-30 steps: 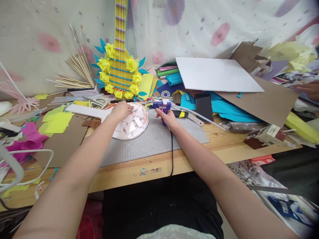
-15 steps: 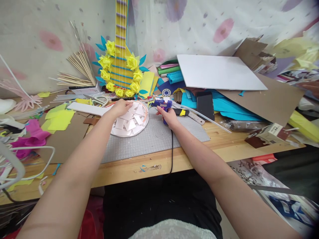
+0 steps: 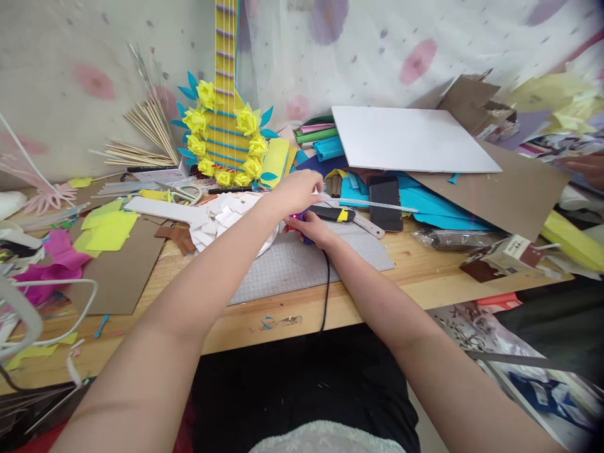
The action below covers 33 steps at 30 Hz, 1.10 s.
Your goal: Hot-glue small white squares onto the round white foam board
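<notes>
My right hand [image 3: 315, 228] is closed round a purple hot glue gun [image 3: 298, 217] with a small red light, its black cord running down over the table edge. A long clear glue stick [image 3: 372, 204] extends from the rear of the gun to the right. My left hand [image 3: 299, 189] reaches across above the gun, fingers curled at the near end of the stick; the exact grip is partly hidden. Beneath my left forearm lies a round white board piece [image 3: 231, 217] covered with overlapping white scraps, with a white strip [image 3: 160, 208] leading left.
Behind stands a yellow guitar-shaped craft [image 3: 229, 132] with yellow flowers. A utility knife [image 3: 335, 214], a steel ruler [image 3: 369, 224] and a phone [image 3: 384, 202] lie right of the gun. Scissors [image 3: 186, 192] and yellow sheets [image 3: 109, 229] are left. A grey cutting mat [image 3: 268, 270] lies below.
My left hand has left the white round piece and moved right, over to the glue gun. The gun has shifted slightly left, and the glue stick now lies more level.
</notes>
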### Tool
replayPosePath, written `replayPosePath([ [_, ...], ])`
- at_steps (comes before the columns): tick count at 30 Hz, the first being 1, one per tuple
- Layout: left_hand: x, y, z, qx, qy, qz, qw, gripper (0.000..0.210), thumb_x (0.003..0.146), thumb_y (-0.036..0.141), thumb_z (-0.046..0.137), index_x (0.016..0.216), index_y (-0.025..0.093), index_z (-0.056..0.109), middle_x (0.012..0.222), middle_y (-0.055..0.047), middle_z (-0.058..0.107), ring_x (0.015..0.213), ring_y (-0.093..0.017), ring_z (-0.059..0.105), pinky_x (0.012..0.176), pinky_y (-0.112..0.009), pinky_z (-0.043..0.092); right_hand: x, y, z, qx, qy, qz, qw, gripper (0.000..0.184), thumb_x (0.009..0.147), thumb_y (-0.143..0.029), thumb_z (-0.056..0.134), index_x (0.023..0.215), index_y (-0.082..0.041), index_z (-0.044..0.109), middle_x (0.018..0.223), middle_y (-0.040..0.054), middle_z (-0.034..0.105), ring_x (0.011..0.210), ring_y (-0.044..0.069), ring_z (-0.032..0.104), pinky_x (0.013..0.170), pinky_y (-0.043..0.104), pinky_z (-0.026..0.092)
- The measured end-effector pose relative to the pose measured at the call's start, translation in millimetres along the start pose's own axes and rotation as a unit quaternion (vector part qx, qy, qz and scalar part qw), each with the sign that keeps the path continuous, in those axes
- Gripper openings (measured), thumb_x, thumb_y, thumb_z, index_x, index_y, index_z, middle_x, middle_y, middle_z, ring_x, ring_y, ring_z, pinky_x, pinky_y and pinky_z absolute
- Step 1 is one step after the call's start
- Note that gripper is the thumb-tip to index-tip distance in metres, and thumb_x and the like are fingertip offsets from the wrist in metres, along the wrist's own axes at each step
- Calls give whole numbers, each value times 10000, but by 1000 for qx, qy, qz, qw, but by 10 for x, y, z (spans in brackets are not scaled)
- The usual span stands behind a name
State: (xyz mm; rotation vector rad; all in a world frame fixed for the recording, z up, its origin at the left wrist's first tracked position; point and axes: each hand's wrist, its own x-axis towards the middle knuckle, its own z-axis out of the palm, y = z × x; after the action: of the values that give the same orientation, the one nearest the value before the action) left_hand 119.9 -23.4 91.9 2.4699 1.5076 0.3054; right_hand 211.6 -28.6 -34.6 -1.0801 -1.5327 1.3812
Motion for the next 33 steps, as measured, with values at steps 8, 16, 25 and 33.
replayPosePath([
  [8, 391, -12, -57, -52, -199, -2, 979, 300, 726, 210, 642, 1006, 213, 751, 929, -36, 749, 954, -216, 657, 886, -294, 451, -103, -183, -15, 22, -104, -13, 994, 419, 684, -566, 724, 721, -159, 631, 740, 67, 703, 439, 57, 420, 371, 211, 346],
  [16, 217, -164, -90, -165, -137, -12, 977, 290, 708, 235, 670, 985, 208, 751, 953, -39, 751, 948, -197, 664, 896, -325, 461, -134, -212, 4, 34, -124, -12, 992, 413, 686, -546, 731, 776, -153, 642, 763, 64, 703, 459, 56, 426, 377, 205, 345],
  [25, 160, -262, -70, -199, -125, -19, 972, 313, 736, 274, 663, 1032, 211, 745, 963, -26, 750, 974, -195, 660, 890, -305, 472, -96, -171, -30, 22, -128, -14, 991, 433, 688, -572, 708, 773, -154, 631, 784, 64, 715, 443, 51, 410, 375, 205, 333],
  [33, 311, -616, -154, -301, 88, -160, 936, 299, 897, 163, 477, 1119, 134, 674, 1096, -96, 709, 928, -149, 677, 850, -283, 500, 80, -104, -522, -16, 72, 40, 996, 359, 723, -509, 705, 783, -164, 625, 756, 78, 716, 408, 61, 415, 349, 214, 338],
])
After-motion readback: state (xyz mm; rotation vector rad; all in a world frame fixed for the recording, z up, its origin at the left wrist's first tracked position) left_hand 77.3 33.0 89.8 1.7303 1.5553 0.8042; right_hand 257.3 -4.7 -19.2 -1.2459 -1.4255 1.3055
